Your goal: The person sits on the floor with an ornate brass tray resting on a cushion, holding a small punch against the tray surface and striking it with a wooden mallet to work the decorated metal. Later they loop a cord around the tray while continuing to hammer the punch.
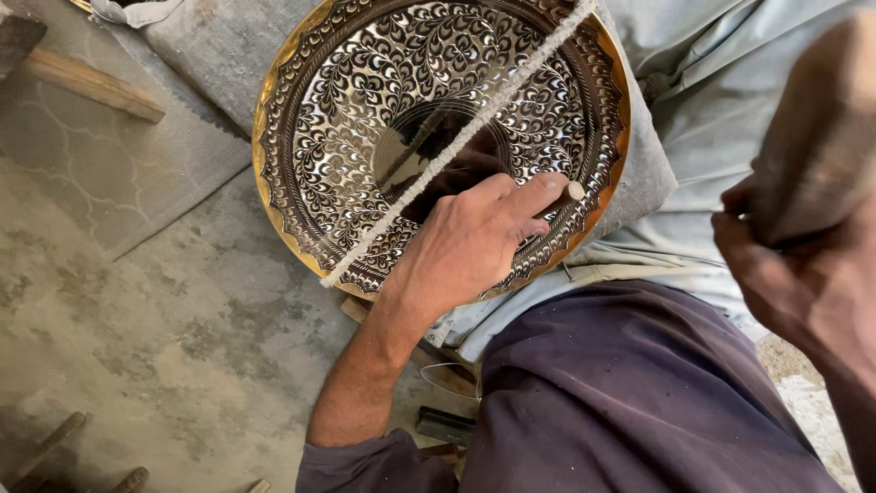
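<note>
Underneath, a dusty concrete floor [164, 347] carries a patterned grey mat [109, 173].

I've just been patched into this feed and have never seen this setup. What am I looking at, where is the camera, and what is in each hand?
There is no machine: a person works with bare hands, and the single camera sits on their head, looking down. The left hand pinches a short rod-like tool against a large round engraved metal plate with a gold rim. The plate leans on a grey cushion, with a white cord stretched across it. The right hand, blurred, grips a wooden mallet. Below lies a concrete floor.
</note>
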Demonstrator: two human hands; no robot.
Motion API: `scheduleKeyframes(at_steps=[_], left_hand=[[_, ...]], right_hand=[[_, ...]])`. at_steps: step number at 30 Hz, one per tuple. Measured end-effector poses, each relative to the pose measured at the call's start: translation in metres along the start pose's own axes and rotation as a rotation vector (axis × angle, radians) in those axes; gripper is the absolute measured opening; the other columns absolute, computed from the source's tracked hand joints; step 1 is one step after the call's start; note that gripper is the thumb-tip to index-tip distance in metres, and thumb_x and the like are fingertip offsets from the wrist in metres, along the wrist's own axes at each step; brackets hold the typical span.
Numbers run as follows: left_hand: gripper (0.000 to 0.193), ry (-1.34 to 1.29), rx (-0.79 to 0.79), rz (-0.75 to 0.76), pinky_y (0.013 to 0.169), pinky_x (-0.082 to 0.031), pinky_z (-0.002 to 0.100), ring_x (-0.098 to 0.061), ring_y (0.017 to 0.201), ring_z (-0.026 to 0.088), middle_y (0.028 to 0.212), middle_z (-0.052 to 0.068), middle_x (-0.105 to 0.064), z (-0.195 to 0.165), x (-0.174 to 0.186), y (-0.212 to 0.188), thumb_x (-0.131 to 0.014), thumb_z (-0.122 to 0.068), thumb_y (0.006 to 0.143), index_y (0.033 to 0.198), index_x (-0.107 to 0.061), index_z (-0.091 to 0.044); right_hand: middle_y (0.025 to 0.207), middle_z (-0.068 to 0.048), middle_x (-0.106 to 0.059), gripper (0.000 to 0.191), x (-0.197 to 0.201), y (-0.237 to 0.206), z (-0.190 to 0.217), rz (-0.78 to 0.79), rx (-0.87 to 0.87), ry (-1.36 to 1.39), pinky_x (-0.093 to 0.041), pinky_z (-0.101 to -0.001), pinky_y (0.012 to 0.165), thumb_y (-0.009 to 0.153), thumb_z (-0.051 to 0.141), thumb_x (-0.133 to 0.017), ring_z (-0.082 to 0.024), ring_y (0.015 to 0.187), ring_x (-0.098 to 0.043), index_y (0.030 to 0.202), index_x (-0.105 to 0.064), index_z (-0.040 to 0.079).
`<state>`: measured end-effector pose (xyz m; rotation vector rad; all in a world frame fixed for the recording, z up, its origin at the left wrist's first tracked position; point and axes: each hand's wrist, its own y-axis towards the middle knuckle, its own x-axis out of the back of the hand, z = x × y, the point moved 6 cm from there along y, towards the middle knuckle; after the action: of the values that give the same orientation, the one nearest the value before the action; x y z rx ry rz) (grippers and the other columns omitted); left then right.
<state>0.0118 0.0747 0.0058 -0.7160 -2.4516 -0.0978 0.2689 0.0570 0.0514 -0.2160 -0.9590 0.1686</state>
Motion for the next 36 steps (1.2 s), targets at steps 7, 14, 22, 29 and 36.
scheduleKeyframes(at_steps=[7, 14, 22, 29, 36], left_hand=[[0.041, -0.026, -0.017, -0.026, 0.063, -0.058, 0.043, -0.069, 0.075, 0.031, 0.088, 0.011, -0.059, -0.001, 0.001, -0.002, -0.068, -0.008, 0.097, 0.135, -0.057, -0.018], [0.038, 0.017, 0.006, -0.067, 0.062, -0.054, 0.048, -0.067, 0.076, 0.037, 0.086, 0.011, -0.061, -0.002, 0.000, 0.006, -0.069, -0.012, 0.095, 0.131, -0.060, -0.019], [0.021, -0.160, 0.069, -0.663, 0.079, -0.061, 0.036, -0.073, 0.088, 0.022, 0.098, 0.008, -0.067, -0.024, 0.016, -0.047, -0.066, -0.008, 0.107, 0.125, -0.055, -0.006], [0.022, -0.513, 0.485, -1.001, 0.066, -0.063, 0.028, -0.076, 0.083, 0.016, 0.100, 0.011, -0.067, 0.000, -0.042, -0.066, -0.062, -0.012, 0.105, 0.112, -0.046, 0.000], [0.024, -0.252, 0.528, -1.074, 0.069, -0.057, 0.036, -0.073, 0.075, 0.021, 0.089, 0.011, -0.066, 0.005, -0.055, -0.064, -0.065, -0.013, 0.104, 0.110, -0.047, 0.000]], right_hand=[[0.093, -0.018, -0.070, 0.045, -0.001, 0.002, 0.021, 0.059, 0.270, -0.421, -0.056, -0.0433, 0.076, 0.073, -0.005, -0.071, -0.033, 0.082, -0.070, 0.118, -0.070, -0.001], [0.099, -0.015, -0.068, 0.040, 0.009, 0.017, 0.015, -0.012, 0.046, -0.190, -0.053, -0.0461, 0.076, 0.082, 0.005, -0.070, -0.036, 0.086, -0.067, 0.121, -0.064, 0.007], [0.107, -0.018, -0.074, 0.046, 0.022, 0.024, -0.006, -0.038, 0.068, -0.294, -0.058, -0.0423, 0.079, 0.084, 0.011, -0.075, -0.034, 0.089, -0.073, 0.129, -0.066, 0.005], [0.100, -0.020, -0.074, 0.054, 0.018, 0.053, -0.009, -0.017, 0.138, -0.197, -0.057, -0.0421, 0.078, 0.082, 0.016, -0.079, -0.032, 0.087, -0.073, 0.132, -0.065, 0.002], [0.102, -0.013, -0.070, 0.048, 0.032, 0.061, 0.090, -0.069, 0.665, -0.438, -0.054, -0.0415, 0.082, 0.087, 0.007, -0.076, -0.032, 0.090, -0.069, 0.134, -0.068, 0.010]])
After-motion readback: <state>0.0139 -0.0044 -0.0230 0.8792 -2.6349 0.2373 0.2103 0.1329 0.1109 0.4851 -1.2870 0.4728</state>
